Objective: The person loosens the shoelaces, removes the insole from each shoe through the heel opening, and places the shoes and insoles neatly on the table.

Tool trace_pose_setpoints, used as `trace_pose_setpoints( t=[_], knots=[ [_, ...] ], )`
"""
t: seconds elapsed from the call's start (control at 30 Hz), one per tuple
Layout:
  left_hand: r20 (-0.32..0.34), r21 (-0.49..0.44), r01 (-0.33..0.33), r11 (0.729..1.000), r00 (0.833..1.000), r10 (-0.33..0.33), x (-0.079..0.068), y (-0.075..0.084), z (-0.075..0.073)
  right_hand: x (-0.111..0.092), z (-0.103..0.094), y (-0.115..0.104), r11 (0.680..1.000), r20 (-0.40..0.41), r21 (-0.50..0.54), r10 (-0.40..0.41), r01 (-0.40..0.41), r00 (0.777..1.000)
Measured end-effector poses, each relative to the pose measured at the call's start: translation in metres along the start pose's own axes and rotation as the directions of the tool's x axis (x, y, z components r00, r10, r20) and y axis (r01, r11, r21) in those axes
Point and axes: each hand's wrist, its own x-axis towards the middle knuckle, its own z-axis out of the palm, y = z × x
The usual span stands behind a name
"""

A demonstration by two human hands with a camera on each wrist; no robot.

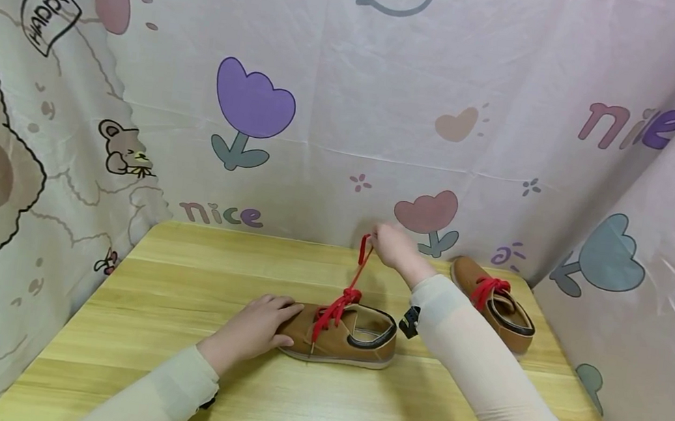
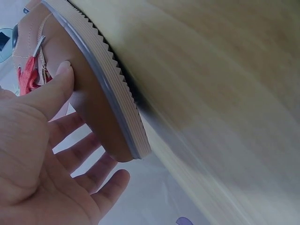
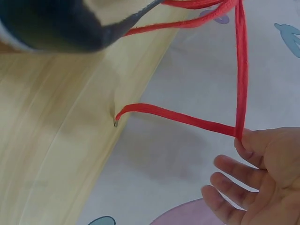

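Observation:
A brown shoe (image 1: 331, 352) with a black-trimmed collar lies sole down on the table, its toe pointing left. My left hand (image 1: 254, 327) grips the toe end; in the left wrist view the thumb (image 2: 58, 86) presses one side while the fingers reach around the other. Above the shoe, my right hand (image 1: 395, 249) pinches a red shoelace (image 1: 357, 276) and holds it stretched upward from the knotted laces. In the right wrist view, thumb and index finger hold the lace (image 3: 242, 70), and its tipped end hangs loose to one side.
A second brown shoe (image 1: 510, 335) with tied red laces (image 1: 486, 291) stands at the table's back right, beyond my right forearm. The wooden table (image 1: 182, 276) ends at a printed curtain (image 1: 327, 189), which also closes off both sides.

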Motion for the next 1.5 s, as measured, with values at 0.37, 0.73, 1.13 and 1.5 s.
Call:
trace_pose_setpoints(
  t=[0.37,0.73,1.13,1.5],
  knots=[
    [-0.006,-0.005,-0.001,1.000,1.000,0.001,0.000,-0.001,0.001,0.003,0.004,0.009,0.993,-0.070,-0.117,0.020,-0.029,0.997],
    [-0.020,0.010,-0.020,1.000,1.000,0.021,0.000,-0.005,0.005,0.003,0.007,0.016,0.987,-0.124,-0.132,0.075,-0.091,0.989],
    [0.000,0.006,-0.002,1.000,1.000,0.002,0.001,-0.002,0.002,-0.005,0.013,0.006,0.994,-0.086,-0.109,0.000,-0.010,0.996],
    [0.012,0.008,0.019,1.000,1.000,-0.019,0.001,0.000,0.000,-0.023,0.019,-0.011,0.977,-0.043,-0.167,-0.141,0.132,0.989]
  ],
)
